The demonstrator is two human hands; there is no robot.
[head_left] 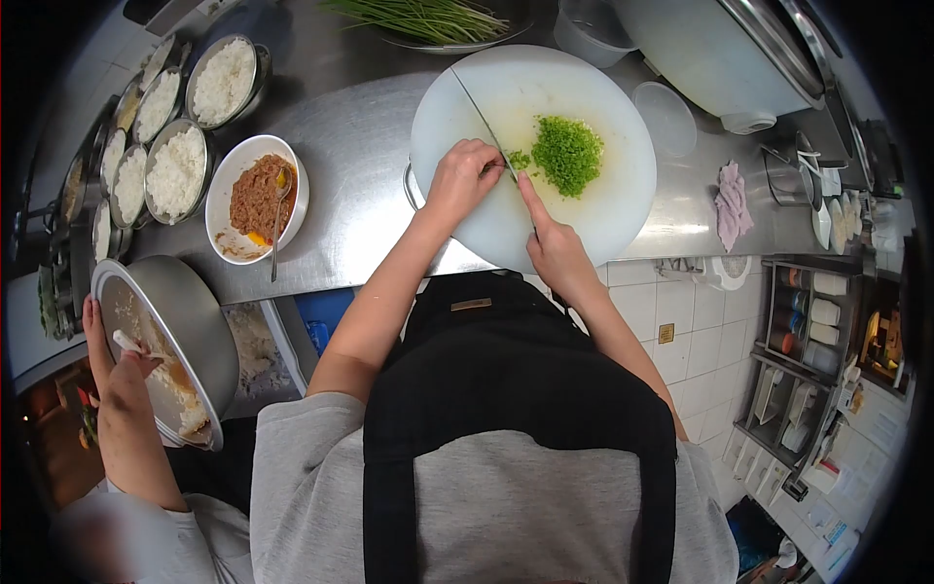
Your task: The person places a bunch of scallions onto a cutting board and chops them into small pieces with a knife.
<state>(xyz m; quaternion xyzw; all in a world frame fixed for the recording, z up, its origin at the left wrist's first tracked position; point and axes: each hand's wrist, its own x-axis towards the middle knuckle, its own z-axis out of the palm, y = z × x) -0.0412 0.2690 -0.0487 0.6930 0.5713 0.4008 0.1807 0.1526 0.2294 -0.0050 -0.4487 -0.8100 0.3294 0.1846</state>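
On the round white cutting board (593,229), my right hand (559,251) grips a knife (479,109) by its handle, the index finger stretched along the blade. The long blade points up and left across the board. Just left of the blade, my left hand (465,180) has its fingers curled together close to the edge; what they hold is too small to make out. Right of the blade is a pile of finely chopped green herbs (567,156), with a few loose bits beside the knife.
Left on the steel counter (350,146) are a white bowl (222,195) of minced meat with a spoon and several bowls of rice (178,172). Long green stalks (428,19) lie at the top. A co-worker's hand (131,375) is at a large pot (209,321). A pink cloth (733,206) lies right.
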